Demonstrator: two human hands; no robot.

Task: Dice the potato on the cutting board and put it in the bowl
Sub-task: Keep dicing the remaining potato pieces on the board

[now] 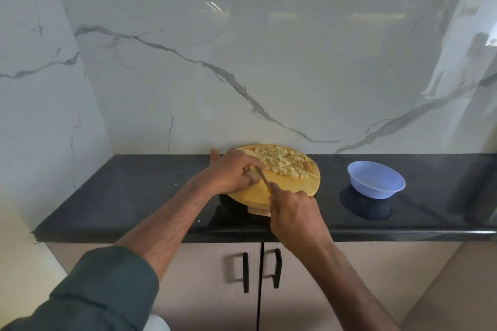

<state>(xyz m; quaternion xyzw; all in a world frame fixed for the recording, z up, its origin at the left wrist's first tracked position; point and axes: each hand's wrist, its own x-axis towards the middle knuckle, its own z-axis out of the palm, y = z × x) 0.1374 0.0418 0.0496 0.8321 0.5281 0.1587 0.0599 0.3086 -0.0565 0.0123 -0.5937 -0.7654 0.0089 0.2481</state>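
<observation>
A round wooden cutting board (290,188) lies on the dark counter against the wall. A heap of diced potato (282,162) covers its far half. My left hand (231,172) curls over an uncut potato piece (252,176) at the board's left side, fingertips holding it down. My right hand (293,212) grips a knife by its yellow handle; the blade (262,176) slants up-left into the piece beside my left fingers. An empty light blue bowl (376,180) stands to the right of the board.
The black counter (134,196) runs from the left wall to the right edge, with marble wall panels behind. Its front edge overhangs cabinet doors with black handles (246,271). Bare counter lies left of the board and between board and bowl.
</observation>
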